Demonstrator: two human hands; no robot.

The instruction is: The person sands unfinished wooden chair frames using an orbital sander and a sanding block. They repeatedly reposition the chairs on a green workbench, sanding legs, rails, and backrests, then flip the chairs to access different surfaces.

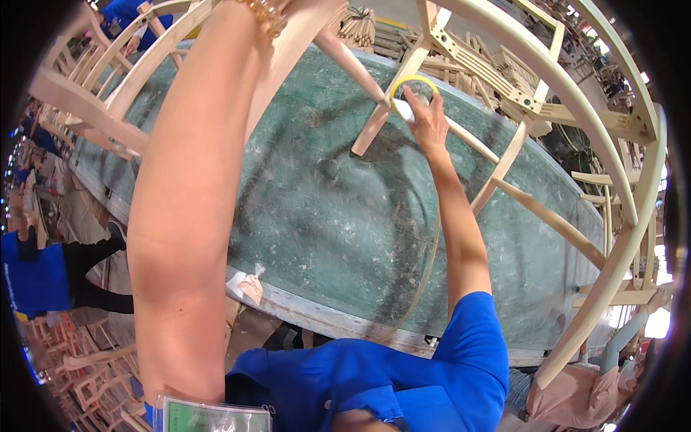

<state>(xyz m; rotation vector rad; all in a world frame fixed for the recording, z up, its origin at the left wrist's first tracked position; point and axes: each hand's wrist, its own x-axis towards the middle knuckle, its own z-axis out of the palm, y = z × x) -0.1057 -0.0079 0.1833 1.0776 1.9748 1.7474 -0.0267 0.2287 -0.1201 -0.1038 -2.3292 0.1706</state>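
My right hand [427, 124] is closed round a round, yellow-rimmed tool, which looks like a disc sander [420, 86]. A white part sticks out on its left side. It is against or just beside a rail of a pale wooden chair frame [502, 169] lying on the green-topped workbench [317, 216]. A thin yellowish hose [425, 277] curves down from near my right forearm to the bench's near edge. My left forearm stretches up across the left side, with a beaded bracelet at the wrist. The left hand is cut off at the top edge, beside a wide wooden piece [291, 61].
Another wooden chair frame [119, 108] stands at the upper left. A small plastic bag [251, 288] lies on the bench's near edge. Bundled wooden parts [358, 29] are stacked beyond. People in blue are at the left, and a person in pink [576, 392] is at the lower right.
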